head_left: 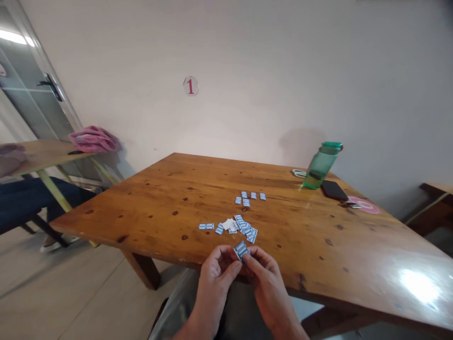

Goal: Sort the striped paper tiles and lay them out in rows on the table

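Note:
Between my two hands, just over the table's near edge, is a small sheet of blue-and-white labels [241, 249]. My left hand [218, 271] pinches its left side with thumb and fingers. On the right side, my right hand [264, 274] grips it, the thumb lying over its face. Right beyond my hands lies a loose pile of similar label pieces [246, 227], some showing a plain white side. A label strip [206, 226] lies left of the pile. Farther back, several small single labels [246, 202] are laid out apart from one another.
A green water bottle [321, 165] stands at the back right of the wooden table [152, 203], beside a black phone-like slab [334, 190] and a pale cord loop [299, 173]. A pink round sticker [364, 205] is near the right edge. A person's leg shows at left.

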Available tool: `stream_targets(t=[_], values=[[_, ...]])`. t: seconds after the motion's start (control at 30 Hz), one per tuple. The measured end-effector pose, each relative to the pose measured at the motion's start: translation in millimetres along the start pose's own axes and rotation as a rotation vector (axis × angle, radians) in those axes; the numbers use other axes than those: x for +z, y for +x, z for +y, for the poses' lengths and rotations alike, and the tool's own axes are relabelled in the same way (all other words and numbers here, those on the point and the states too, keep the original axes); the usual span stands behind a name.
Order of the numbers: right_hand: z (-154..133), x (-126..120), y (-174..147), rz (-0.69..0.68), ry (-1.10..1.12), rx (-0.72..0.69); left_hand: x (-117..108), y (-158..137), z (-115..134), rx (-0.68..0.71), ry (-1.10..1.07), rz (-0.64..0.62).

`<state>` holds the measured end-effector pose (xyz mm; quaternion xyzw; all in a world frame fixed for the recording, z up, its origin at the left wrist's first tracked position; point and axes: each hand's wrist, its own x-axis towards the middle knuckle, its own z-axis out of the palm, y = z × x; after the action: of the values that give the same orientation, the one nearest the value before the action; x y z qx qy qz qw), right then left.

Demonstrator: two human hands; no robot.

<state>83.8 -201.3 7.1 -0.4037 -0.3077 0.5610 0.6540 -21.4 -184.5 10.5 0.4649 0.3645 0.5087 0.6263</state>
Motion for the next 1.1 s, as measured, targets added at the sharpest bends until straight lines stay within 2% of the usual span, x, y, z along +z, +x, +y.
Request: stream_targets(t=[0.07,0.2,0.4,0.53,0.7,0.87,1.1], values=[[3.1,4.8,-5.1,0.004,0.046,0.014,2.9,-1.4,1.5,-0.042,-0.060,0.022],[8.5,7.0,-8.4,0.067,0.004,-0.039,4.1,-3.3,2.1,-0.075,-0.092,0.095],[16.3,9.0,-10.6,0.133,-0.004,-0.057,0.6,-0.9,-3.5,-0.102,-0.118,0.109],[18.6,6.6,-9.6,0.104,-0.023,-0.046,-3.7,3.9,-6.0,-0.153,-0.159,0.067],[4.7,-2.6,-7.9,0.047,-0.143,-0.022,-7.7,8.6,-0.1,-0.226,-0.139,0.016],[-5.5,-6.7,-7.4,0.083,-0.271,-0.019,-5.5,5.3,5.2,-0.219,-0.038,0.008],[-1.5,-11.5,-6.6,0.082,-0.288,0.016,-5.5,6.3,3.3,-0.224,0.040,-0.030]])
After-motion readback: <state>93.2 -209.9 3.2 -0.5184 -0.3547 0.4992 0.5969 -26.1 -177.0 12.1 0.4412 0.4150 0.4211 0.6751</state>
